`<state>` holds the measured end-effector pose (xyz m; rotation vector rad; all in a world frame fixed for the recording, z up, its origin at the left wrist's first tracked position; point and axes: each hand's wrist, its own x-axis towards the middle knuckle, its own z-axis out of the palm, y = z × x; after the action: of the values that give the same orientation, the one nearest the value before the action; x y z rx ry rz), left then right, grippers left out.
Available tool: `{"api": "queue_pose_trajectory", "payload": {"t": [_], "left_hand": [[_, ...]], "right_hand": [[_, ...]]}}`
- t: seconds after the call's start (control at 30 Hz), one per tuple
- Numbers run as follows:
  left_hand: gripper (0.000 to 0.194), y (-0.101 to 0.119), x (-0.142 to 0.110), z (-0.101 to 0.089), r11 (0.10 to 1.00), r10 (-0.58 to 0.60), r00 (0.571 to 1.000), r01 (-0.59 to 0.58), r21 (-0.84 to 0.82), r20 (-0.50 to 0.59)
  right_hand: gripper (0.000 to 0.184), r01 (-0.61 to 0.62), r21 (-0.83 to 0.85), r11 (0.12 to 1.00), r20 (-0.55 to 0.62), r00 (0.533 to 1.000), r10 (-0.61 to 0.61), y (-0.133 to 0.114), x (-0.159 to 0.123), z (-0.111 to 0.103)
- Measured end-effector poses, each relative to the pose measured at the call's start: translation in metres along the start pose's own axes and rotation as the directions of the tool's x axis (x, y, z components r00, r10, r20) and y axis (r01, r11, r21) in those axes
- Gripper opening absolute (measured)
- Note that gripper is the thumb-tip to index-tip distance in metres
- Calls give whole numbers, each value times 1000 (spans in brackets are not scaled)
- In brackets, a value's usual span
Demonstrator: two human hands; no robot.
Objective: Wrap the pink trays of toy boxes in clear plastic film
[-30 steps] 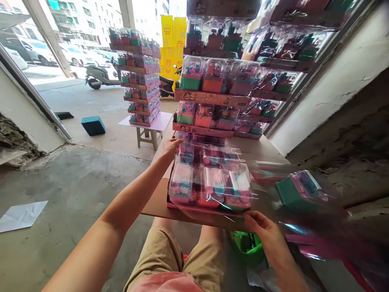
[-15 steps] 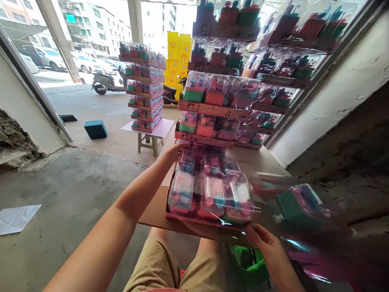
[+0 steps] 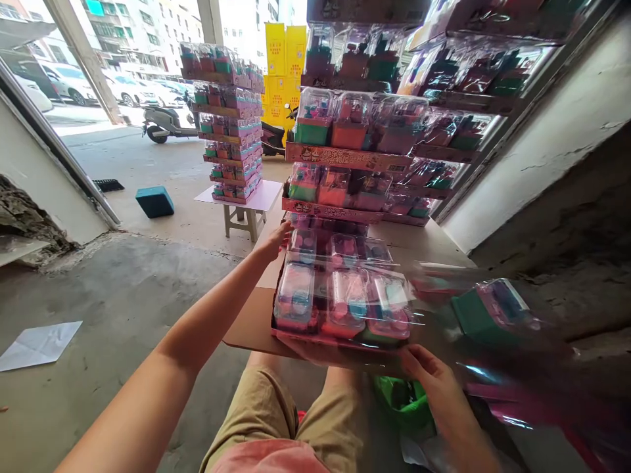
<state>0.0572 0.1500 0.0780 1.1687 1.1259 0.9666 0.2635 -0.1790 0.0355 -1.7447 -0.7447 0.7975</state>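
A pink cardboard display tray (image 3: 340,338) lies in front of me, filled with several small toy sets under clear plastic covers. Glossy clear plastic film (image 3: 367,263) is over the tray and trails off its right side. At the tray's near right corner my right hand (image 3: 428,366) is closed, with the film pinched between thumb and fingers. My left hand (image 3: 275,242) is at the far left corner, against the tray's side; its fingers look bent, but their tips and what they hold are hidden. Brown cardboard (image 3: 249,322) lies under the tray.
Filled trays are piled in a tall stack (image 3: 345,157) just beyond, with another stack (image 3: 231,125) on a stool (image 3: 241,220). A loose green toy set (image 3: 493,312) is at right. A green bag (image 3: 401,397) hangs below the cardboard. White paper (image 3: 42,345) lies on the floor.
My left hand has drawn back slightly to the left at the far corner, and more of its fingers show. My right hand stays at the near corner. The view has tilted down slightly.
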Motion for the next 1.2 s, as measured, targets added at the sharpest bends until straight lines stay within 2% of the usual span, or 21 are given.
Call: {"api": "queue_pose_trajectory", "payload": {"t": [0.07,0.17,0.27,0.3,0.4,0.47,0.57,0.77,1.0,1.2], "left_hand": [[36,0,-22,-11,1000,29,999,-29,-6,-29],[37,-9,-68,-33,993,114,990,-116,-14,-80],[39,-31,-124,-51,962,272,952,-268,50,-142],[40,-40,-142,-56,955,295,946,-288,70,-133],[41,-66,-186,-60,947,305,952,-306,98,29],[36,-78,-203,-59,943,299,944,-314,108,139],[26,-86,-211,-53,938,289,934,-320,131,210],[15,-94,-207,-48,904,318,931,-355,239,182],[17,-104,-215,-55,881,264,939,-327,343,219],[26,-102,-214,-53,894,248,951,-298,335,183]], "right_hand": [[43,-18,32,999,2,1000,18,3,0,-1],[41,-33,76,997,10,999,32,6,0,-1],[40,-23,85,996,-3,1000,23,8,1,-1],[41,-21,86,996,-11,1000,22,8,1,-1],[43,-20,81,997,-36,999,23,6,1,-1],[43,-18,71,997,-43,999,22,3,-1,-1],[42,-5,35,999,-36,999,6,0,-4,0],[42,39,-41,998,-27,999,-40,3,-3,3],[36,201,-265,943,-29,976,-217,4,-5,3],[36,326,-324,888,27,942,-336,5,-5,1]]}}
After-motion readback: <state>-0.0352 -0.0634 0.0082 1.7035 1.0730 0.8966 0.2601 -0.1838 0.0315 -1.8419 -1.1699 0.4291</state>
